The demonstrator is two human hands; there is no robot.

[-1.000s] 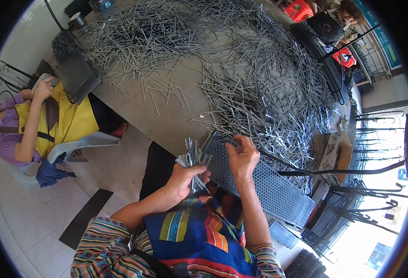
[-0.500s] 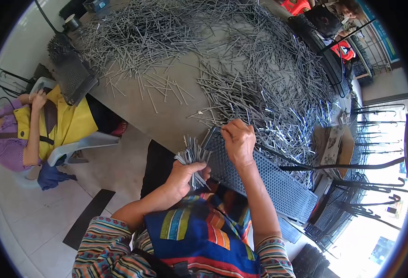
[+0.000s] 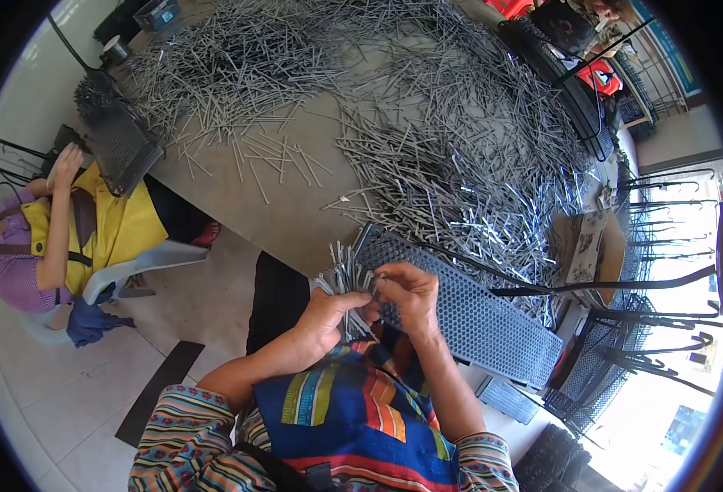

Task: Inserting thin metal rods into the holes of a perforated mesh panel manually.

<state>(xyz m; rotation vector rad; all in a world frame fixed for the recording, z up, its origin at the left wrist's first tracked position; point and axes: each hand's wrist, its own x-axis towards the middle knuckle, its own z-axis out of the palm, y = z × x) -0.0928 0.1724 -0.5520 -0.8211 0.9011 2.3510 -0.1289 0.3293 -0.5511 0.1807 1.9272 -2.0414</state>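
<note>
A bundle of thin grey metal rods stands upright in my left hand, whose fingers and thumb wrap round it. My right hand is beside the bundle's upper right side, thumb and fingertips pinched together at the rods. What the pinch holds, if anything, is too small to make out. Just right of both hands lies a long grey perforated metal tray, slanting down to the right, with its left end near my right fingers.
Heaps of loose rods cover much of the table. At left sits a person in a yellow apron near another perforated tray. Black hooked racks stand at right. Another worker is at the far right.
My right hand has come down and left from the tray's upper corner to the bundle. My left hand keeps its grip. The seated person's hand has risen slightly.
</note>
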